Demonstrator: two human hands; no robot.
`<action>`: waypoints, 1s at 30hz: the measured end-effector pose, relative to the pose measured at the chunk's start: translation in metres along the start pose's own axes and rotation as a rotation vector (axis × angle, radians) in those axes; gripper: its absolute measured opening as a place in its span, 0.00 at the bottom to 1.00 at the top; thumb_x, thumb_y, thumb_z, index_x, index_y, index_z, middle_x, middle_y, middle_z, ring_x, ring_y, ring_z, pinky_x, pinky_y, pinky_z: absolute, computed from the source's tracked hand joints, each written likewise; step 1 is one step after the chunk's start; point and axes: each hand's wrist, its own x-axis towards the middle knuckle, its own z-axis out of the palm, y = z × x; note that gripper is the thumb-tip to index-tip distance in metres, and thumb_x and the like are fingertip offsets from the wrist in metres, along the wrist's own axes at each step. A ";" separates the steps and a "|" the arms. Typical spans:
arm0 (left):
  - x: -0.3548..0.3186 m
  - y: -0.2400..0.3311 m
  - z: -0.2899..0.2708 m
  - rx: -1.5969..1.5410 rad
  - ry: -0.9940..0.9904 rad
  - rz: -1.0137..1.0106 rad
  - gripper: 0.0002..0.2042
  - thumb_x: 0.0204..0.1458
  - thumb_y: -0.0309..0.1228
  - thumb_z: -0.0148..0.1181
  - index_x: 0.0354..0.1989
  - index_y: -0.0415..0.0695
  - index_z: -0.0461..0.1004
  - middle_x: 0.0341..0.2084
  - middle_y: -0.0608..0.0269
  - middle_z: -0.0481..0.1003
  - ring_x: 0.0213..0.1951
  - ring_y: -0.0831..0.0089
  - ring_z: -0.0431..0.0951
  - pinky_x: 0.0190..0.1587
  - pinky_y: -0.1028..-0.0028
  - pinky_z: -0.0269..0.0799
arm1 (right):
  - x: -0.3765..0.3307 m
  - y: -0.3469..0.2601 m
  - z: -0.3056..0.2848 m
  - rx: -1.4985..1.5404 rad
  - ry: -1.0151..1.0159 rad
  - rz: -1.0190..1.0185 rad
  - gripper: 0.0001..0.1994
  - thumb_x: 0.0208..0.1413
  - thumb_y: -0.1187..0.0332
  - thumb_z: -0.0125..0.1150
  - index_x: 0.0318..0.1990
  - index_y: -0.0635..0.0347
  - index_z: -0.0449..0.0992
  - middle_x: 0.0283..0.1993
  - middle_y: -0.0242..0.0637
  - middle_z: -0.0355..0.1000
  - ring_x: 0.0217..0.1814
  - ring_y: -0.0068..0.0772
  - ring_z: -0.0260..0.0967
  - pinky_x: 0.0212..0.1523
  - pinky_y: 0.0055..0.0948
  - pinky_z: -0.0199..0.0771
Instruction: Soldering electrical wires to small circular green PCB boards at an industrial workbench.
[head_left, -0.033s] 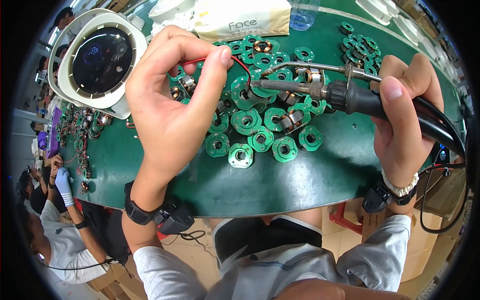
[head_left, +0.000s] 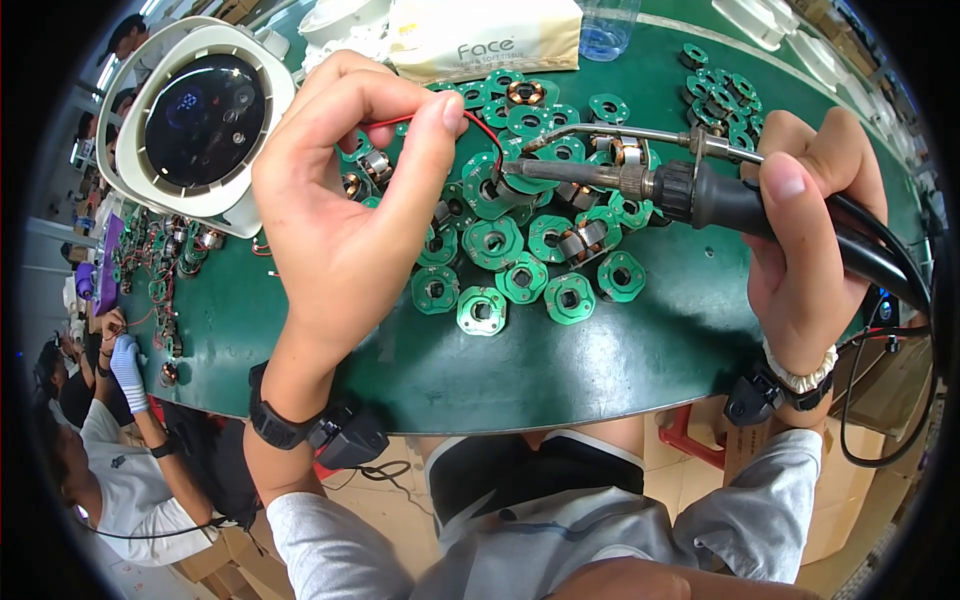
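My left hand [head_left: 345,200] pinches a red and black wire [head_left: 482,126] between thumb and forefinger. The wire bends down to a green round circuit board [head_left: 532,180] on top of a small motor coil. From the right, my right hand [head_left: 815,220] grips a soldering iron [head_left: 715,198] by its black handle. Its tip meets the wire end at the board's left edge. A thin metal solder-feed tube [head_left: 630,131] runs above the iron, its bent end just above the tip. Beneath the tools lie several more green ring boards [head_left: 497,243], some with copper coils [head_left: 583,241].
A white fan-like housing with a dark round face [head_left: 205,120] stands at left. Behind the boards are a tissue pack [head_left: 485,38] and a clear blue cup [head_left: 607,28]. More boards [head_left: 722,100] lie far right. Wired motors [head_left: 165,260] lie left, near a co-worker's gloved hand [head_left: 128,372].
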 end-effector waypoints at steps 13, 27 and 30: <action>0.001 -0.001 0.001 0.006 0.008 -0.016 0.04 0.49 0.19 0.52 0.23 0.35 0.68 0.23 0.69 0.64 0.26 0.84 0.57 0.29 0.85 0.51 | 0.002 -0.009 0.000 -0.072 0.106 0.267 0.13 0.46 0.70 0.55 0.22 0.55 0.55 0.18 0.26 0.52 0.18 0.12 0.43 0.15 0.14 0.38; 0.001 -0.001 0.001 0.004 -0.011 -0.002 0.04 0.49 0.20 0.52 0.24 0.35 0.68 0.24 0.67 0.65 0.27 0.83 0.60 0.31 0.84 0.53 | 0.000 -0.002 -0.011 0.008 0.115 0.197 0.12 0.46 0.70 0.53 0.21 0.55 0.55 0.19 0.27 0.52 0.18 0.12 0.43 0.14 0.13 0.38; 0.001 -0.002 0.000 0.007 -0.015 0.002 0.04 0.50 0.20 0.52 0.24 0.35 0.68 0.24 0.66 0.65 0.28 0.82 0.62 0.33 0.84 0.55 | 0.001 -0.002 -0.011 0.029 0.101 0.192 0.12 0.46 0.69 0.54 0.21 0.55 0.55 0.19 0.27 0.52 0.17 0.12 0.43 0.14 0.13 0.38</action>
